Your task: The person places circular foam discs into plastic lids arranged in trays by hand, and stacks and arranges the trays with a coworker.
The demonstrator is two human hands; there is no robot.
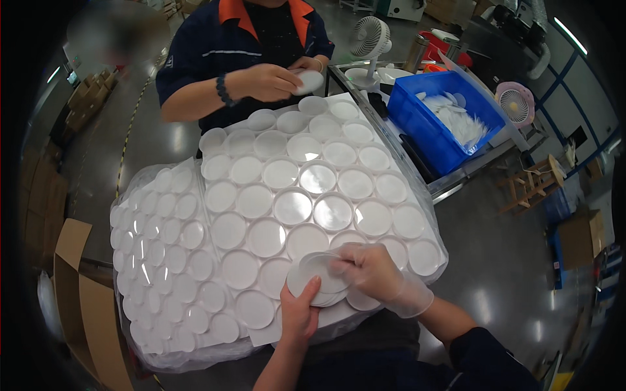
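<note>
A small fanned stack of thin, round white discs (312,275) is held over the near edge of the table. My left hand (300,311), bare, grips the stack from below, its thumb lying on top. In a thin clear glove, my right hand (375,270) pinches at the right side of the upper discs; whether it holds one or several I cannot tell. Beneath and beyond lie rows of shallow round white lids (293,206) with raised rims. Across from me a co-worker's hand (267,83) holds similar white discs (309,82).
Clear plastic film (195,357) wraps the load of lids, which drops away at the left. A blue bin (417,107) of white pieces stands on a side table at the right, near a white fan (372,39). An open cardboard box (98,319) stands at the left.
</note>
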